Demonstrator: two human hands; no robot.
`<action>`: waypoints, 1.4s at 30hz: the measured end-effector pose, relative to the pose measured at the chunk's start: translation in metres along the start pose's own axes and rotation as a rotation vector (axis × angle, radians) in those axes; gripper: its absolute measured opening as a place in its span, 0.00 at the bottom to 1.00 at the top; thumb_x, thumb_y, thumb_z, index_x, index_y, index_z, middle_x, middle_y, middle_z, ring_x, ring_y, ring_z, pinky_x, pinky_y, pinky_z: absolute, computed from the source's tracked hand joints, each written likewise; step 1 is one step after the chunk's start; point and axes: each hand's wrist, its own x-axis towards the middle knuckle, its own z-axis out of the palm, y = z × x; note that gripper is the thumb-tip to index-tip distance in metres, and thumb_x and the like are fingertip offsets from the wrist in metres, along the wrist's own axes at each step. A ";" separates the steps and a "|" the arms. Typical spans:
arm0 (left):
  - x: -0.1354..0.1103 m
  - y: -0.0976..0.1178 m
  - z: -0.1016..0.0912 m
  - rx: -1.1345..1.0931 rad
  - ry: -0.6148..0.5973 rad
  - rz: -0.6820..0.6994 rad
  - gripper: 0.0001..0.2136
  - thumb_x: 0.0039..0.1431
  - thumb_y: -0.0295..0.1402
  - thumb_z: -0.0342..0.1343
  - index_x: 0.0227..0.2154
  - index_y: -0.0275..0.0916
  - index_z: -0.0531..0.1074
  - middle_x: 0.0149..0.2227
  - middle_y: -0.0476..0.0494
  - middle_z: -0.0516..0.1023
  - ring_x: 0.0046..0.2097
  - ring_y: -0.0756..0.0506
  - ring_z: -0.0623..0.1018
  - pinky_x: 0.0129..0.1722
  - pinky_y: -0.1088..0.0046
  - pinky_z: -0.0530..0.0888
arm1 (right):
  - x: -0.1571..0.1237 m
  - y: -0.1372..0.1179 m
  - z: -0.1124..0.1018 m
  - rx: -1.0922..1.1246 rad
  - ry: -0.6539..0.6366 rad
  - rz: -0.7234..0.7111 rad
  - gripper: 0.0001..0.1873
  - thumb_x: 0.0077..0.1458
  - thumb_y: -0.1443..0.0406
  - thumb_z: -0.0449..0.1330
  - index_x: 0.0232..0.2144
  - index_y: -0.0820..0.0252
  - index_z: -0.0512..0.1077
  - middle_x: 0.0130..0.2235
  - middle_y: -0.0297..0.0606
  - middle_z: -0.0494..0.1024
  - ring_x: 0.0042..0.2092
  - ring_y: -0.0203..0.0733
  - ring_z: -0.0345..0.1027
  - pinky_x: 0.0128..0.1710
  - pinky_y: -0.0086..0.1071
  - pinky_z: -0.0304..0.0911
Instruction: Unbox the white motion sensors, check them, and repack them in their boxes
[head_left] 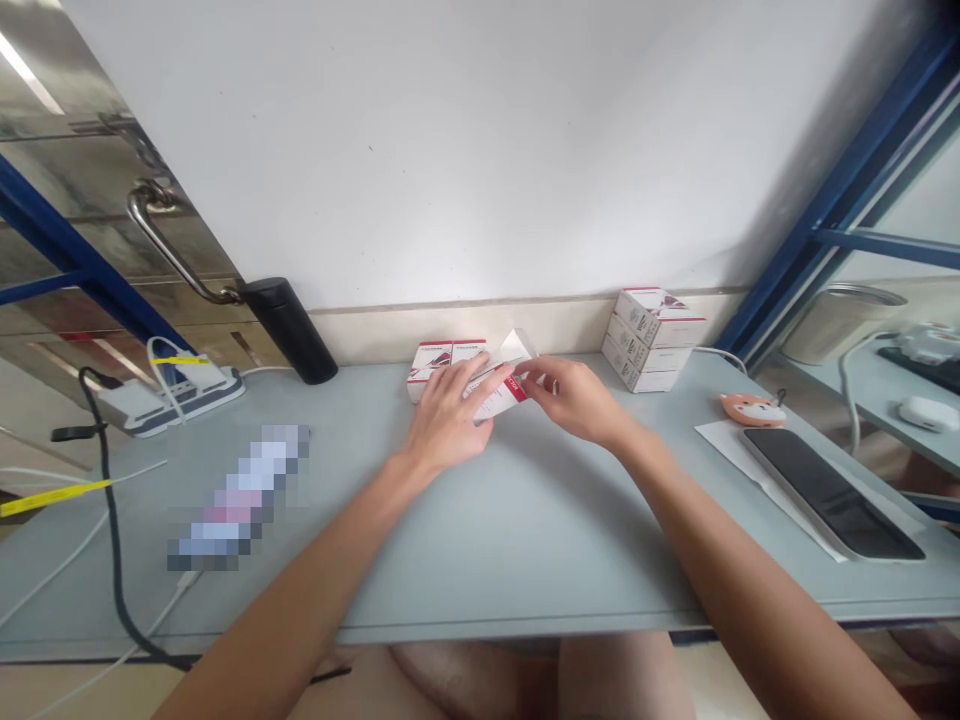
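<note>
1. Two bare hands work at the far middle of one pale grey-blue table (525, 540).
2. One small white and red cardboard box (501, 398) lies on the table between the hands, near the wall, with its white end flap (517, 346) standing open.
3. The left hand (448, 418) lies on top of this box with its fingers stretched out and slightly spread.
4. The right hand (576, 400) pinches the box's right end, with thumb and fingertips drawn narrow just under the flap.
5. Behind the left hand lies at least one more flat red-and-white box (439, 360); the exact count cannot be told.
6. One stack of three like boxes (657, 340) stands to the right against the wall.
7. Singles: one black cylindrical flask (289, 330), one white power strip (171, 396), one orange fox-shaped trinket (753, 408) and one dark flat phone (831, 492).
</note>
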 end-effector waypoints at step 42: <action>0.037 0.029 0.006 -0.095 -0.046 -0.090 0.28 0.66 0.28 0.56 0.67 0.49 0.66 0.69 0.35 0.61 0.66 0.33 0.69 0.64 0.48 0.71 | 0.024 0.057 -0.010 0.909 1.120 0.459 0.11 0.62 0.57 0.45 0.45 0.50 0.59 0.45 0.38 0.72 0.40 0.41 0.76 0.36 0.39 0.80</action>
